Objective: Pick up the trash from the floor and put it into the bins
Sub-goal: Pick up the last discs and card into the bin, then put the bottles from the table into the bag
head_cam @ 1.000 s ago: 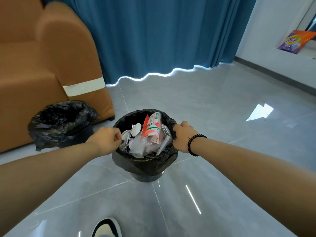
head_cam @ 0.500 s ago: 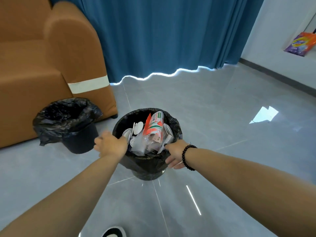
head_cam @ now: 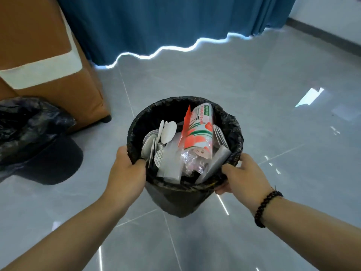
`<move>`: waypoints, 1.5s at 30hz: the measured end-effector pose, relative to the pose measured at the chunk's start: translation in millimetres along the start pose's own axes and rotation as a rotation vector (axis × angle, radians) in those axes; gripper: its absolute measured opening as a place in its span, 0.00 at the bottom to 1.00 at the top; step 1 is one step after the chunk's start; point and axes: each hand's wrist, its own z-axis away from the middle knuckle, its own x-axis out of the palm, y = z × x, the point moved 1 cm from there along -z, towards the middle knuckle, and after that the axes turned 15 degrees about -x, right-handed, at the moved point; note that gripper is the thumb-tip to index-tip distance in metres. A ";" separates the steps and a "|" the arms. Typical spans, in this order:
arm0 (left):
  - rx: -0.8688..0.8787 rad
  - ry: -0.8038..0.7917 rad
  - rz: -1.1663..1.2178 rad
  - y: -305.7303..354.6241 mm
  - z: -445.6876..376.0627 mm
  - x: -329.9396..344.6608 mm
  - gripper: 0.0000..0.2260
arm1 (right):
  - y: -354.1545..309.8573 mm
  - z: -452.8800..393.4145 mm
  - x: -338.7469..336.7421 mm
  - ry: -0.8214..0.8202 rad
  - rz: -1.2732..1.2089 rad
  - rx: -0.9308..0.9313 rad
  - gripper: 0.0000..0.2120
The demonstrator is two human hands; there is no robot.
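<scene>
Both hands grip the rim of a lined, trash-filled bin standing on the grey floor.

The left hand [head_cam: 126, 173] clasps the near-left rim of the bin [head_cam: 175, 198], thumb hooked inside the black liner, fingers [head_cam: 122, 153] curled round the outside; the right hand [head_cam: 245, 175] holds the near-right rim likewise, thumb over the edge, fingers wrapped beneath, a bead bracelet [head_cam: 266, 209] at the wrist; the trash [head_cam: 197, 133] sits inside the bin, a red-and-white wrapper rising to the rim among white lids and clear plastic; a second lined bin [head_cam: 39, 145] stands well apart to the left, just beside the brown sofa [head_cam: 39, 45]; the floor [head_cam: 254, 94] lies open ahead and to the right, as far as the blue curtain [head_cam: 175, 22] hem and the wall skirting.
</scene>
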 end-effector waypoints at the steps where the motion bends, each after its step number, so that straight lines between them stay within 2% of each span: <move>1: -0.002 -0.017 0.015 4.5 3.3 9.8 0.12 | 2.0 -2.0 -7.7 0.017 -0.012 0.013 0.05; 8: -0.007 -0.105 0.027 39.8 6.9 65.6 0.16 | 16.8 -20.1 -48.0 0.152 -0.060 0.127 0.10; 13: -0.083 -0.152 -0.089 70.8 14.6 99.2 0.19 | 13.4 -19.6 -77.9 0.234 -0.112 0.267 0.10; 14: -0.115 -0.159 -0.121 77.0 18.0 100.3 0.23 | 7.7 -16.5 -82.5 0.221 -0.148 0.317 0.13; 17: -0.277 -0.157 -0.178 95.8 35.1 98.2 0.30 | -14.2 -5.7 -90.4 0.195 -0.275 0.507 0.31; 19: -0.364 -0.129 -0.117 108.5 48.6 83.8 0.31 | -35.6 5.1 -93.1 0.212 -0.105 0.561 0.37; 21: -0.435 -0.101 -0.021 115.2 59.6 63.4 0.34 | -64.2 18.9 -90.9 0.214 0.120 0.512 0.37; 24: -0.630 -0.077 0.131 112.5 62.7 16.0 0.38 | -115.5 36.5 -71.6 0.169 0.180 0.360 0.33; 29: -0.826 0.056 0.509 94.5 41.5 -81.0 0.24 | -191.8 37.9 -11.6 -0.063 0.130 0.200 0.29; 35: -0.914 0.142 0.733 44.5 -4.5 -178.7 0.21 | -249.0 40.9 71.6 -0.267 0.176 -0.053 0.27; 40: -0.889 0.140 0.871 22.1 -70.7 -223.4 0.21 | -245.9 38.5 121.2 -0.310 0.166 -0.002 0.25; 45: -0.946 0.121 0.946 -4.3 -130.2 -247.0 0.20 | -231.0 48.1 162.6 -0.332 0.178 0.074 0.24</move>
